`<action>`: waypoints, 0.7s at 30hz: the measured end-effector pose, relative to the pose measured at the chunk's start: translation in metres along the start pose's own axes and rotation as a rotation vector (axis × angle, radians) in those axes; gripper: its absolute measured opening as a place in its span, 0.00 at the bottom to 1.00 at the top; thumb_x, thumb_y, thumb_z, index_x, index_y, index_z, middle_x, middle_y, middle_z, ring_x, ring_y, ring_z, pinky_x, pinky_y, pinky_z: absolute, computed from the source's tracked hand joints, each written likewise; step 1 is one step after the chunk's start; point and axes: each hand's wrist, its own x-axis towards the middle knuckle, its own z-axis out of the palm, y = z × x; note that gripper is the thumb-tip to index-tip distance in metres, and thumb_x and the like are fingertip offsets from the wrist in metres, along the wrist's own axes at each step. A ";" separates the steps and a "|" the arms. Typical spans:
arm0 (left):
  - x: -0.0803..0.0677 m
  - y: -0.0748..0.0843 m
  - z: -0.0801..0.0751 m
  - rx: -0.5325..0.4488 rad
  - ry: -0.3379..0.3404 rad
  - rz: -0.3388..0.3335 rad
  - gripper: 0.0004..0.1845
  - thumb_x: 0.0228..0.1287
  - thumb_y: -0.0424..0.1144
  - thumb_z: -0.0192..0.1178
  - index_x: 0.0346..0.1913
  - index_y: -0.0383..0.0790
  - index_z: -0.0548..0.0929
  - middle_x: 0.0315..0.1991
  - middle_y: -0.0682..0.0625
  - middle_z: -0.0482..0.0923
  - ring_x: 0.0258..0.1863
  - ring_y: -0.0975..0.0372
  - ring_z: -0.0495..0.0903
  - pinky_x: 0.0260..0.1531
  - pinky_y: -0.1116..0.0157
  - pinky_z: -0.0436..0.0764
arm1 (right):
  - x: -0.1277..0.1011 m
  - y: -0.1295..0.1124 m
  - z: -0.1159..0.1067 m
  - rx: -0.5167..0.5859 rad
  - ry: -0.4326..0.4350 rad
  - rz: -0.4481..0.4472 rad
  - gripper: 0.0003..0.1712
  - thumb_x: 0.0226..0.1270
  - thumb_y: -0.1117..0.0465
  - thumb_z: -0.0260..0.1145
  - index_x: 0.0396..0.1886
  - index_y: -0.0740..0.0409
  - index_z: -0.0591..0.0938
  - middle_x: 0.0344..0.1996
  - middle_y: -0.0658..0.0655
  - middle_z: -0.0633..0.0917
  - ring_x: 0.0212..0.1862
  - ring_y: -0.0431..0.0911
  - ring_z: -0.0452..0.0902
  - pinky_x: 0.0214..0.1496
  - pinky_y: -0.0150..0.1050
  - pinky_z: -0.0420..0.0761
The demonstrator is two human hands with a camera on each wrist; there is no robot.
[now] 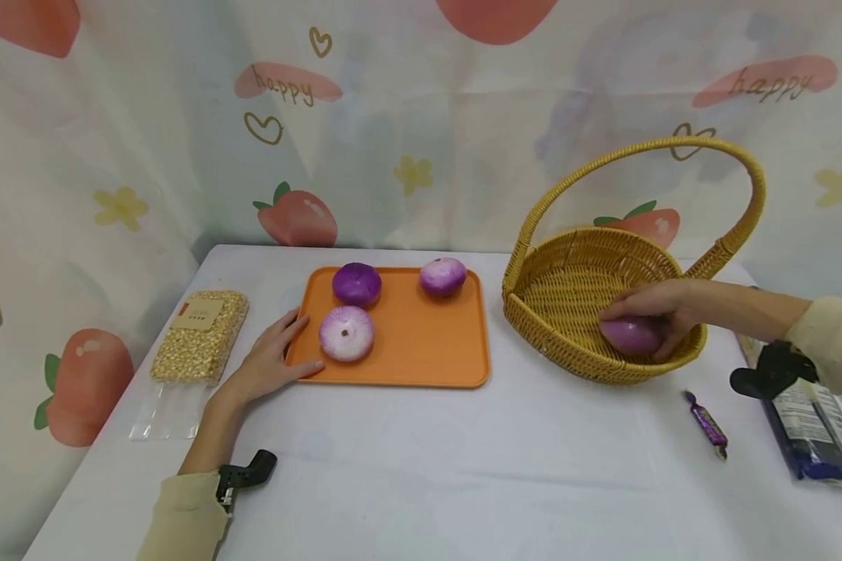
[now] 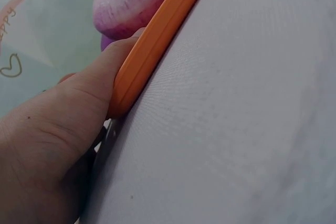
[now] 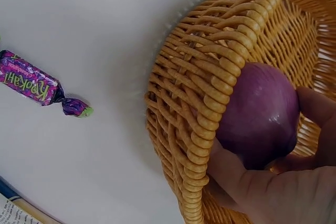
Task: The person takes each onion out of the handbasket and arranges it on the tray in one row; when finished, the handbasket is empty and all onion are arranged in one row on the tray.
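My right hand reaches into a wicker basket and grips a purple onion low against the near wall; the right wrist view shows the onion behind the woven rim, held by my fingers and thumb. My left hand lies flat on the table with straight fingers touching the left edge of an orange tray, whose rim my thumb presses. Three onions sit on the tray: a pale one nearest my left hand, a dark purple one, and one at the back right.
A vacuum bag of yellow kernels lies left of the tray. A purple wrapped candy lies on the white tablecloth right of the basket, seen too as the candy in the right wrist view. A dark blue packet lies at the table's right edge. A printed curtain backs the table.
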 end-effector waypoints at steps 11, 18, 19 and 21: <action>0.000 -0.001 0.001 -0.005 -0.008 -0.001 0.51 0.54 0.61 0.67 0.76 0.44 0.56 0.78 0.42 0.46 0.77 0.43 0.47 0.72 0.38 0.52 | 0.000 -0.003 0.002 -0.055 0.032 -0.047 0.41 0.71 0.41 0.56 0.69 0.62 0.54 0.61 0.76 0.54 0.56 0.63 0.67 0.50 0.53 0.84; 0.000 -0.001 0.000 0.005 0.002 0.018 0.50 0.55 0.59 0.67 0.76 0.42 0.57 0.78 0.41 0.47 0.76 0.42 0.47 0.71 0.38 0.52 | -0.007 -0.006 0.001 -0.074 0.036 -0.039 0.46 0.71 0.39 0.54 0.74 0.62 0.48 0.62 0.77 0.53 0.56 0.63 0.66 0.51 0.52 0.84; 0.000 -0.001 0.000 0.006 0.003 0.020 0.50 0.55 0.59 0.67 0.76 0.42 0.57 0.78 0.41 0.47 0.76 0.42 0.47 0.71 0.38 0.52 | -0.008 -0.007 0.000 -0.082 0.035 -0.037 0.47 0.71 0.39 0.54 0.74 0.62 0.47 0.62 0.77 0.53 0.56 0.63 0.66 0.51 0.52 0.84; 0.000 -0.001 0.000 0.005 0.003 0.024 0.50 0.55 0.59 0.67 0.76 0.42 0.57 0.78 0.41 0.47 0.76 0.42 0.47 0.71 0.38 0.52 | -0.010 -0.008 -0.001 -0.095 0.029 -0.034 0.48 0.71 0.38 0.53 0.74 0.62 0.46 0.63 0.77 0.53 0.57 0.63 0.66 0.52 0.51 0.84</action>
